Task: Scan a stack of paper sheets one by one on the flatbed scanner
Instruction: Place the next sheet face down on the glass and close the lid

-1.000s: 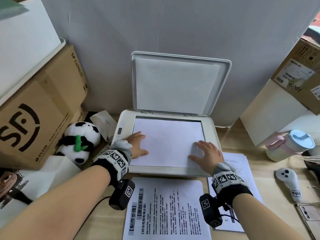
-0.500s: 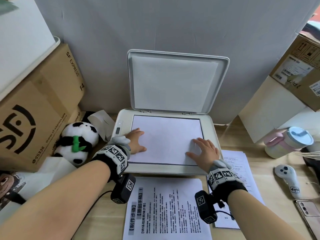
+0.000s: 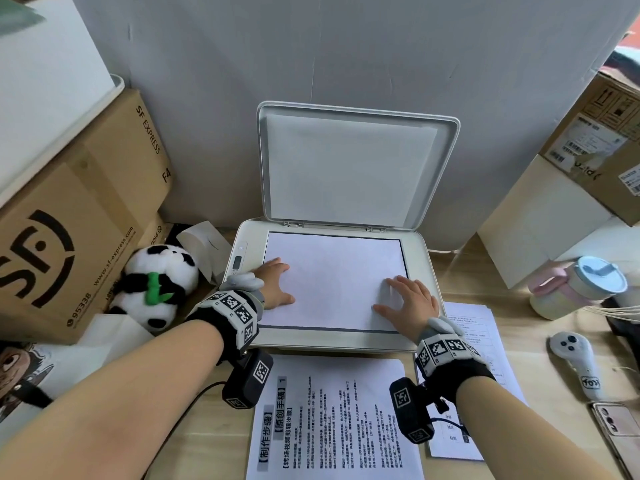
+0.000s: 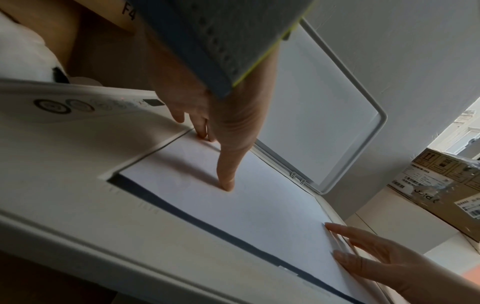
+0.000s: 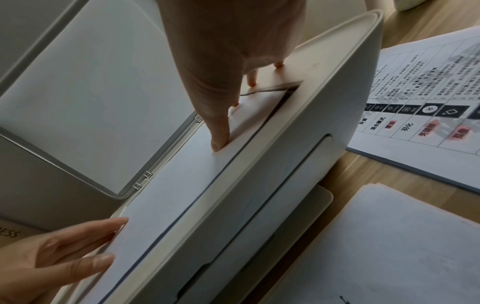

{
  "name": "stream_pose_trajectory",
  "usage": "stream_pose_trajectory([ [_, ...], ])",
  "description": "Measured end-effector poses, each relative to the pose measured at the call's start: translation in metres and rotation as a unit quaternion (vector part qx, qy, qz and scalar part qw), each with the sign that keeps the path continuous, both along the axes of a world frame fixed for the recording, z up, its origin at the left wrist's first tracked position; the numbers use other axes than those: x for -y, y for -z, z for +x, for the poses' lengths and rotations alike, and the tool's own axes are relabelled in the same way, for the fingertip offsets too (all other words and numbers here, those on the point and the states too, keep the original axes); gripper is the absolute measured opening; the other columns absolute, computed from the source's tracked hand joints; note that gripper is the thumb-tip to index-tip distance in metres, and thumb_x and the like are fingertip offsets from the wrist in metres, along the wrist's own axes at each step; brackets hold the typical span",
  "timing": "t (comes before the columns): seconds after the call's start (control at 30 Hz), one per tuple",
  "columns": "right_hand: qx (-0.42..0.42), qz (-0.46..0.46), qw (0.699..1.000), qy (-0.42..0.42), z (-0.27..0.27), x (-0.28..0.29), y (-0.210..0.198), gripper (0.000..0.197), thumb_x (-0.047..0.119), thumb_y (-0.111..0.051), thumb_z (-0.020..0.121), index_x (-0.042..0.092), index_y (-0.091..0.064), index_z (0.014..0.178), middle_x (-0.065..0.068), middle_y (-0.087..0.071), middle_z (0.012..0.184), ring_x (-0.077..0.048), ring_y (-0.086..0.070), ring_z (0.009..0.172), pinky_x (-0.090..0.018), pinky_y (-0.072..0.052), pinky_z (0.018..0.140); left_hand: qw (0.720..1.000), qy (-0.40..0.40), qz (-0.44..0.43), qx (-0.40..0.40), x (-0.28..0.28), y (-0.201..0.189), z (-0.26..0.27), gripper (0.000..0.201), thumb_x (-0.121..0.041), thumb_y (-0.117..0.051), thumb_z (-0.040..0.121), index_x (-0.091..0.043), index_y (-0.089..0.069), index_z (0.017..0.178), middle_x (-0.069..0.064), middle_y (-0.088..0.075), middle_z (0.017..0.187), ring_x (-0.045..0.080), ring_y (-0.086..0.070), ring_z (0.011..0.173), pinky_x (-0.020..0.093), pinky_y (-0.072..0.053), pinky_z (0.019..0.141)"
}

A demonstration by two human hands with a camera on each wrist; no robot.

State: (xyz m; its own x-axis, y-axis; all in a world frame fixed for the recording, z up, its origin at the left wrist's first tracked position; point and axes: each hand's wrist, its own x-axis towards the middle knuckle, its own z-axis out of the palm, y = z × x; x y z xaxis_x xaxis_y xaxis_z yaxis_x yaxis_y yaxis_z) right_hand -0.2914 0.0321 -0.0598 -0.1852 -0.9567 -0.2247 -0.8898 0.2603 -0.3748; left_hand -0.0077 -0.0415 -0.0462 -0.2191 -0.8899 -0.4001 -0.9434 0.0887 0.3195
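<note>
A blank-side-up sheet [image 3: 332, 278] lies flat on the glass of the flatbed scanner [image 3: 420, 268], whose lid [image 3: 353, 168] stands open at the back. The left hand [image 3: 275, 284] rests on the sheet's left edge, fingers straight and spread — the thumb tip presses down in the left wrist view. The right hand [image 3: 410, 301] lies flat at the sheet's right edge, fingers loosely fanned; some fingertips seem to sit on the scanner's frame, though the palm hides them. In front of the scanner lies a printed page [image 3: 332, 417], cut off by the frame; right of the scanner a second stack [image 3: 485, 341] is half covered by the right wrist.
</note>
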Motion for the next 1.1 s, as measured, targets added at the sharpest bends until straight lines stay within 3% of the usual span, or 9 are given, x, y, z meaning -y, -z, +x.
stream_pose_trajectory([
  [0.1, 0.009, -0.003, 1.000, 0.006, 0.000, 0.002, -0.001, 0.066, 0.052, -0.062, 0.081, 0.037, -0.037, 0.140, 0.013, -0.027, 0.152, -0.014, -0.017, 0.143, -0.041, -0.016, 0.116, 1.000, -0.015, -0.009, -0.005, 0.002, -0.002, -0.004, 0.081, -0.041, -0.068, 0.080, -0.018, -0.027, 0.147, 0.001, -0.010, 0.159, 0.015, -0.012, 0.146, 0.028, -0.017, 0.117],
  [0.2, 0.099, -0.133, 0.984, 0.063, -0.001, 0.005, 0.000, 0.057, 0.035, -0.067, 0.082, 0.026, -0.047, 0.135, 0.003, -0.036, 0.147, -0.020, -0.032, 0.137, -0.036, -0.027, 0.110, 0.989, -0.097, -0.092, -0.066, 0.014, -0.012, -0.006, 0.080, -0.044, -0.072, 0.075, -0.020, -0.035, 0.141, 0.006, -0.020, 0.153, 0.025, -0.020, 0.141, 0.036, -0.023, 0.115],
  [0.33, 0.205, -0.224, 0.941, 0.151, -0.009, 0.010, -0.007, 0.039, 0.016, -0.060, 0.088, 0.015, -0.053, 0.126, -0.006, -0.047, 0.134, -0.023, -0.043, 0.125, -0.035, -0.036, 0.105, 0.926, -0.240, -0.161, -0.244, 0.069, -0.053, -0.006, 0.078, -0.028, -0.070, 0.079, -0.012, -0.028, 0.143, 0.016, -0.039, 0.138, 0.031, -0.041, 0.127, 0.039, -0.035, 0.106],
  [0.47, 0.269, -0.209, 0.914, 0.221, -0.018, 0.013, -0.015, 0.032, 0.012, -0.053, 0.091, 0.013, -0.053, 0.123, -0.005, -0.050, 0.129, -0.021, -0.048, 0.119, -0.028, -0.037, 0.090, 0.835, -0.364, -0.061, -0.408, 0.123, -0.103, -0.003, 0.071, -0.017, -0.048, 0.093, -0.022, -0.006, 0.149, 0.009, -0.053, 0.111, 0.021, -0.054, 0.079, 0.023, -0.044, 0.059],
  [0.6, 0.279, -0.209, 0.909, 0.230, -0.029, 0.011, -0.012, 0.029, 0.008, -0.051, 0.091, 0.011, -0.055, 0.120, -0.006, -0.055, 0.124, -0.022, -0.052, 0.112, -0.030, -0.040, 0.091, 0.864, -0.340, -0.062, -0.367, 0.141, -0.120, 0.002, 0.060, -0.005, -0.038, 0.091, -0.022, -0.021, 0.146, 0.003, -0.058, 0.089, 0.009, -0.048, 0.051, 0.019, -0.032, 0.042],
  [0.73, 0.351, -0.229, 0.869, 0.265, -0.035, 0.010, -0.016, 0.021, 0.003, -0.046, 0.093, 0.005, -0.058, 0.110, -0.010, -0.065, 0.101, -0.023, -0.058, 0.094, -0.026, -0.045, 0.080, 0.812, -0.399, -0.028, -0.424, 0.130, -0.120, 0.017, 0.018, -0.012, -0.032, 0.095, -0.017, -0.049, 0.096, -0.006, -0.056, 0.036, 0.003, -0.044, 0.023, 0.005, -0.028, 0.029],
  [0.8, 0.426, -0.225, 0.825, 0.296, -0.037, 0.009, -0.022, 0.018, 0.007, -0.043, 0.095, 0.008, -0.060, 0.099, -0.005, -0.067, 0.079, -0.023, -0.060, 0.081, -0.023, -0.046, 0.068, 0.789, -0.422, -0.004, -0.446, 0.116, -0.115, 0.026, 0.016, -0.017, -0.034, 0.086, -0.014, -0.046, 0.076, -0.003, -0.057, 0.036, 0.009, -0.041, 0.021, 0.005, -0.026, 0.032],
  [0.93, 0.512, -0.195, 0.777, 0.309, -0.041, 0.001, -0.031, 0.039, 0.031, -0.032, 0.100, 0.009, -0.063, 0.098, -0.004, -0.067, 0.079, -0.017, -0.057, 0.073, -0.027, -0.043, 0.069, 0.794, -0.412, 0.062, -0.443, 0.081, -0.095, 0.041, 0.027, -0.026, -0.031, 0.085, -0.010, -0.050, 0.075, 0.007, -0.059, 0.041, 0.014, -0.036, 0.023, 0.007, -0.022, 0.037],
  [1.1, 0.588, -0.180, 0.711, 0.342, -0.046, -0.005, -0.037, 0.048, 0.049, -0.029, 0.097, 0.013, -0.060, 0.091, -0.003, -0.069, 0.074, -0.017, -0.059, 0.073, -0.027, -0.045, 0.071, 0.865, -0.340, -0.016, -0.368, 0.039, -0.065, 0.044, 0.028, -0.017, -0.044, 0.091, -0.020, -0.055, 0.066, 0.003, -0.053, 0.069, 0.013, -0.045, 0.050, 0.013, -0.033, 0.035],
])
